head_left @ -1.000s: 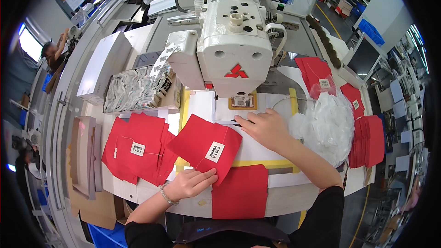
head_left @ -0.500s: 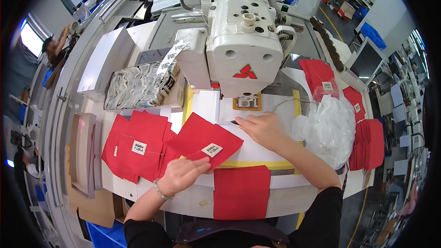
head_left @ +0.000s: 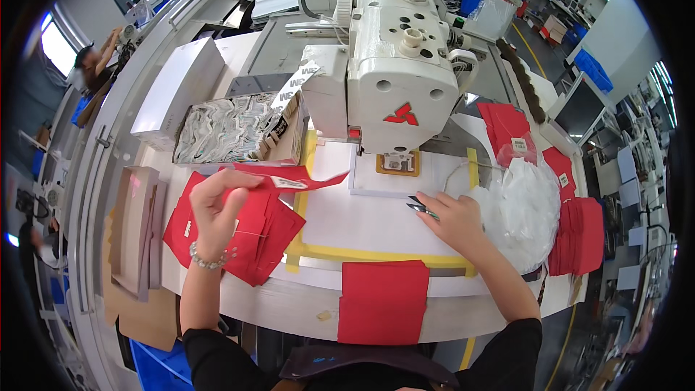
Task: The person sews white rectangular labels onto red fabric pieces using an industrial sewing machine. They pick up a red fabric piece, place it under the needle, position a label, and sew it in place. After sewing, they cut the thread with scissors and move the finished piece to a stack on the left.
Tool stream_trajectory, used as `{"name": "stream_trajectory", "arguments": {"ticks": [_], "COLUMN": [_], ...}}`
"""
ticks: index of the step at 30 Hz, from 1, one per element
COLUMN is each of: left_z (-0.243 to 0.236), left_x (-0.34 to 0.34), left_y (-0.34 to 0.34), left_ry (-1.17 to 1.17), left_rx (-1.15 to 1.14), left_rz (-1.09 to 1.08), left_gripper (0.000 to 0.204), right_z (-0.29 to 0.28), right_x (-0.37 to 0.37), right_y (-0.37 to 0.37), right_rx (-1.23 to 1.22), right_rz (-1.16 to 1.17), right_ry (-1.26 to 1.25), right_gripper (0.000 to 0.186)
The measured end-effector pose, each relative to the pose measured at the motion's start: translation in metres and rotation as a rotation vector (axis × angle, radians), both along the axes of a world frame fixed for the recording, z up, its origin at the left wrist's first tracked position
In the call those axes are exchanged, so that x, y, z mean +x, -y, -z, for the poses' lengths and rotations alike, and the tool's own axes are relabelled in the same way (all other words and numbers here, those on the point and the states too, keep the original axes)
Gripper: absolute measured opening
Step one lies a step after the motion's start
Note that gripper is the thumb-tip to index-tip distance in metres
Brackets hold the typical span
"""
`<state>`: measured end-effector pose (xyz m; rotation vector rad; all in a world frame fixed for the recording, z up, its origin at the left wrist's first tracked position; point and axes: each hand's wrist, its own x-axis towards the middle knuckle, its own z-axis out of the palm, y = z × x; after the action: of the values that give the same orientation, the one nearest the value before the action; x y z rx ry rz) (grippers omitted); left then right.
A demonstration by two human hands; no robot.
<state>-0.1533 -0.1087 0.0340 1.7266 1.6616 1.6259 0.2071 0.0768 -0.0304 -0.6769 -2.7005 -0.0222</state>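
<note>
My left hand [head_left: 216, 206] is raised over the left part of the table and pinches a red fabric piece [head_left: 289, 176] with a white label, held flat and edge-on above the stack of red pieces [head_left: 257, 235]. My right hand [head_left: 455, 219] rests on the white work plate [head_left: 362, 217] and grips small thread snips [head_left: 420, 207], their tips pointing left. The white sewing machine [head_left: 394, 65] stands just behind, with its needle plate [head_left: 397, 164] near the snips. Another red fabric piece [head_left: 382, 300] hangs over the table's front edge.
An open cardboard box of small packets [head_left: 232, 129] and a white box [head_left: 177, 90] sit at the back left. Crumpled clear plastic bags [head_left: 523, 206] and red piles [head_left: 579, 235] lie on the right. Cardboard sheets [head_left: 137, 228] lean at the left. A person [head_left: 90, 65] works far left.
My left hand has lifted the labelled red piece off the work plate and carried it left, over the red stack. My right hand has stayed on the plate with the snips.
</note>
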Motion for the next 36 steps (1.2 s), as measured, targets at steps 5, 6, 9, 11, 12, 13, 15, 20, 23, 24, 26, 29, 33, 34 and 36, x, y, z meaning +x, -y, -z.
{"name": "stream_trajectory", "arguments": {"ticks": [5, 6, 9, 11, 12, 13, 15, 20, 23, 24, 26, 29, 33, 34, 36], "left_z": [0.002, 0.009, 0.031, 0.047, 0.056, 0.055, 0.059, 0.049, 0.046, 0.045, 0.046, 0.045, 0.044, 0.043, 0.042], "left_x": [-0.039, -0.049, -0.07, -0.082, -0.089, -0.086, -0.076, -0.036, -0.016, -0.01, 0.002, 0.023, 0.055, 0.063, 0.08], "left_y": [0.069, 0.083, 0.112, 0.129, 0.14, 0.137, 0.124, 0.078, 0.061, 0.057, 0.042, 0.022, -0.007, -0.014, -0.027], "left_ry": [0.041, 0.043, -0.017, -0.042, -0.036, -0.031, -0.056, -0.235, -0.374, -0.428, -0.424, -0.467, -0.487, -0.51, -0.555], "left_rx": [0.024, 0.006, -0.127, -0.207, -0.229, -0.253, -0.256, -0.283, -0.294, -0.273, -0.252, -0.23, -0.229, -0.215, -0.187], "left_rz": [-0.24, -0.317, -0.588, -0.698, -0.714, -0.736, -0.704, -0.579, -0.532, -0.513, -0.422, -0.317, -0.177, -0.14, -0.067], "left_gripper": [0.05, 0.051, 0.05, 0.047, 0.046, 0.044, 0.04, 0.027, 0.017, 0.015, 0.01, 0.01, 0.015, 0.015, 0.017], "right_z": [-0.003, -0.003, -0.004, -0.006, -0.009, -0.012, -0.013, -0.016, -0.024, -0.026, -0.026, -0.027, -0.027, -0.026, -0.024], "right_x": [0.019, 0.02, 0.021, 0.021, 0.021, 0.021, 0.029, 0.058, 0.089, 0.099, 0.122, 0.144, 0.153, 0.153, 0.148], "right_y": [0.021, 0.026, 0.043, 0.049, 0.051, 0.05, 0.05, 0.041, 0.025, 0.02, 0.014, 0.014, 0.019, 0.018, 0.017], "right_rx": [-0.288, -0.345, -0.468, -0.491, -0.529, -0.567, -0.606, -0.549, -0.312, -0.221, -0.12, -0.068, -0.065, -0.075, -0.093], "right_rz": [0.081, 0.08, 0.089, 0.09, 0.088, 0.079, 0.064, 0.203, 0.285, 0.307, 0.382, 0.441, 0.464, 0.449, 0.419], "right_ry": [-0.097, -0.113, -0.122, -0.083, -0.082, -0.082, -0.121, -0.23, -0.192, -0.164, -0.089, -0.015, 0.006, 0.014, 0.031], "right_gripper": [0.037, 0.039, 0.043, 0.046, 0.046, 0.046, 0.044, 0.024, 0.011, 0.008, 0.008, 0.008, 0.009, 0.012, 0.018]}}
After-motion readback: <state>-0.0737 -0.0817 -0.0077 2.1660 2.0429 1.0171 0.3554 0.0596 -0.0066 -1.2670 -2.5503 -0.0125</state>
